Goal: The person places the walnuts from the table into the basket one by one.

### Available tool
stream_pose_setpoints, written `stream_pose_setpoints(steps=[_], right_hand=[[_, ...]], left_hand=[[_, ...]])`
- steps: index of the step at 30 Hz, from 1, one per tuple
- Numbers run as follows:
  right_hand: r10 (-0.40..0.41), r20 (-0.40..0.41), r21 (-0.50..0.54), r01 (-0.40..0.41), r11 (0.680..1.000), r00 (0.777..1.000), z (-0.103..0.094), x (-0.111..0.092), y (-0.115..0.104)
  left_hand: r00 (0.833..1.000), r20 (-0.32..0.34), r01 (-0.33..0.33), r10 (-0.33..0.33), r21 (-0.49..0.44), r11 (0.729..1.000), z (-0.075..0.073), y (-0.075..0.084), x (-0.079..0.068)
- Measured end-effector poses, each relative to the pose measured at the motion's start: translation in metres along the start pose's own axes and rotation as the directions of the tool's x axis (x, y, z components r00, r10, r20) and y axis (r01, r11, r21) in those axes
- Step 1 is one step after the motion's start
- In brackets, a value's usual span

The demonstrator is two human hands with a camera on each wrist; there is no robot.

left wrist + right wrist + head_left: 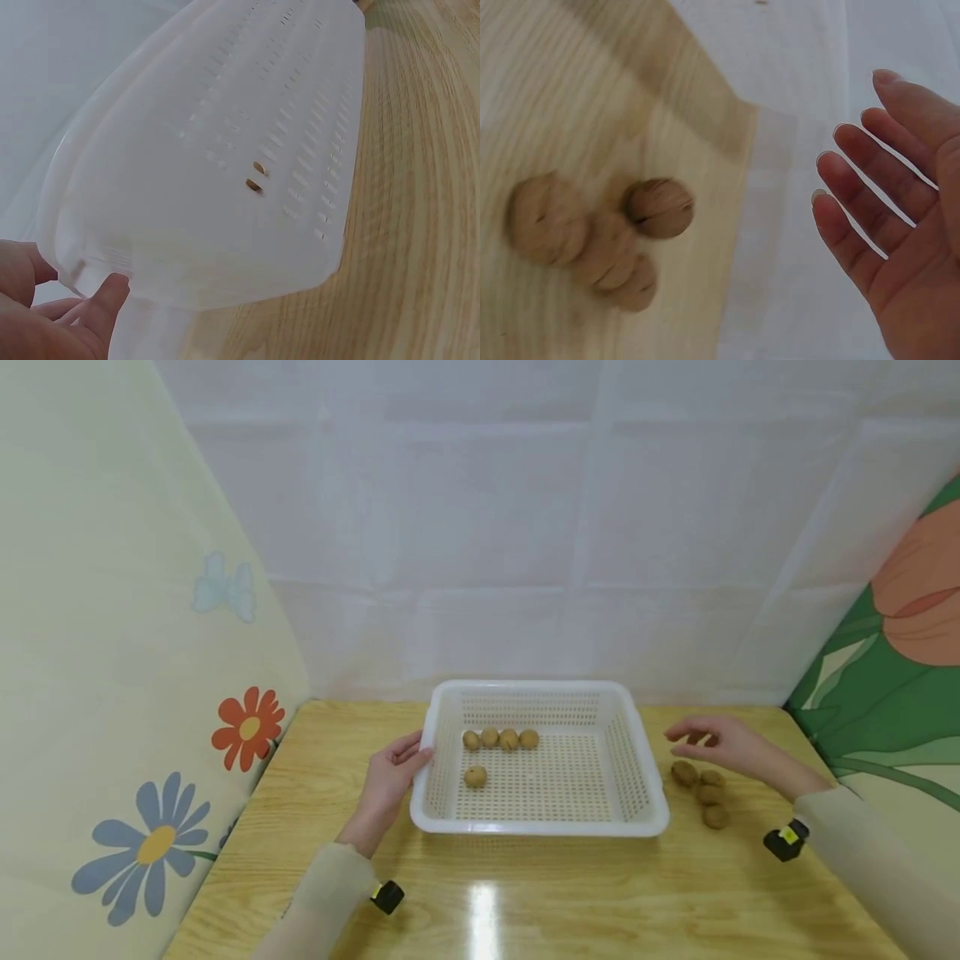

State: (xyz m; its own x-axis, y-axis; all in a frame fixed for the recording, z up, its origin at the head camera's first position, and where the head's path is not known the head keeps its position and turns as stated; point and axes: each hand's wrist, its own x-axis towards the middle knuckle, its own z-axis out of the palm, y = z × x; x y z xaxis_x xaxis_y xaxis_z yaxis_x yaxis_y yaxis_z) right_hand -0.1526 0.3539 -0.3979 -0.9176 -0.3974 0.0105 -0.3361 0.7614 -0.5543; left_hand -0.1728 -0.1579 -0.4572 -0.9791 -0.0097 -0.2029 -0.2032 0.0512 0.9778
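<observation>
Left hand [386, 783] pinches basket [540, 827] at left rim, five nuts [509, 740] inside. Right hand [723, 745], fingers loosely spread, hovers by four walnuts [709, 794] on table [585, 893].

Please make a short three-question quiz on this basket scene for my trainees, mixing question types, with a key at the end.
1. How many walnuts lie inside the white basket?
2. True or false: the right hand is gripping a walnut.
3. Which side of the basket does the left hand hold? A) far B) left C) right

Key:
1. Five: four in a row, one apart.
2. False: it holds nothing, near four loose walnuts on the table.
3. B.
</observation>
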Motion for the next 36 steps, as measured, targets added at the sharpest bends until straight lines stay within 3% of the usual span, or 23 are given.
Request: stream_pose_setpoints(steps=[7, 15, 24, 36], right_hand=[[0.051, -0.04, 0.01, -0.05, 0.999, 0.998, 0.008, -0.027, 0.034], [0.171, -0.06, -0.006, -0.171, 0.985, 0.983, 0.019, -0.051, 0.07], [0.233, -0.069, -0.011, -0.234, 0.972, 0.97, 0.034, -0.056, 0.092], [0.22, -0.083, 0.029, -0.218, 0.976, 0.972, 0.043, -0.053, 0.098]], left_hand=[[1.0, -0.001, -0.027, 0.027, 0.04, 0.999, -0.002, 0.004, 0.002], [0.999, 0.014, -0.036, 0.035, 0.093, 0.995, -0.002, 0.006, -0.003], [0.996, 0.049, -0.08, 0.073, 0.163, 0.983, -0.001, 0.008, -0.007], [0.994, 0.085, -0.08, 0.067, 0.164, 0.983, -0.004, 0.001, -0.002]])
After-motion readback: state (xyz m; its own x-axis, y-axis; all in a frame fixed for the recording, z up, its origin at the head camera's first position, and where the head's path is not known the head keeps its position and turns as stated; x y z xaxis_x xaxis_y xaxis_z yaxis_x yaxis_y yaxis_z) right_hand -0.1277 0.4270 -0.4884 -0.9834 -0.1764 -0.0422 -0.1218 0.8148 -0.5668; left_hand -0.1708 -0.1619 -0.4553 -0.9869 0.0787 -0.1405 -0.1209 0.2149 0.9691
